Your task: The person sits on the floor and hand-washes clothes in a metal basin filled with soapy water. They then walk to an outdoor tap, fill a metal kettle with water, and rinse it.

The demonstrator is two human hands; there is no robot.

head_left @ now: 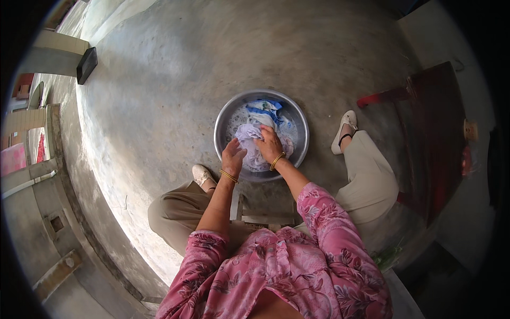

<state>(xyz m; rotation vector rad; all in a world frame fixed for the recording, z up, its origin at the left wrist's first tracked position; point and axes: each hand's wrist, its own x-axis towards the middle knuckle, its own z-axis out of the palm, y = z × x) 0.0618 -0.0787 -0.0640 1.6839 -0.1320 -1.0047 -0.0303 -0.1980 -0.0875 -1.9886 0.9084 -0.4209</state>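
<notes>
A round metal basin (222, 131) of sudsy water stands on the floor between my feet. Pale lilac cloth (248, 132) lies bunched in its middle, partly in the suds. Behind it is a white and blue cloth (265, 109), wet and crumpled. My right hand (269, 142) grips a fold of the lilac cloth between thumb and fingers. At the basin's near left side, my left hand (234, 154) hovers with fingers apart, beside the lilac cloth and holding nothing. Each wrist wears gold-coloured bangles.
Around the basin spreads a bare concrete floor (167, 103). A dark red wooden piece of furniture (430, 139) stands to the right, near the wall. On the left are a pillar with a black base (87, 65) and a low ledge (59, 159). Part of a wooden stool (267, 217) shows beneath me.
</notes>
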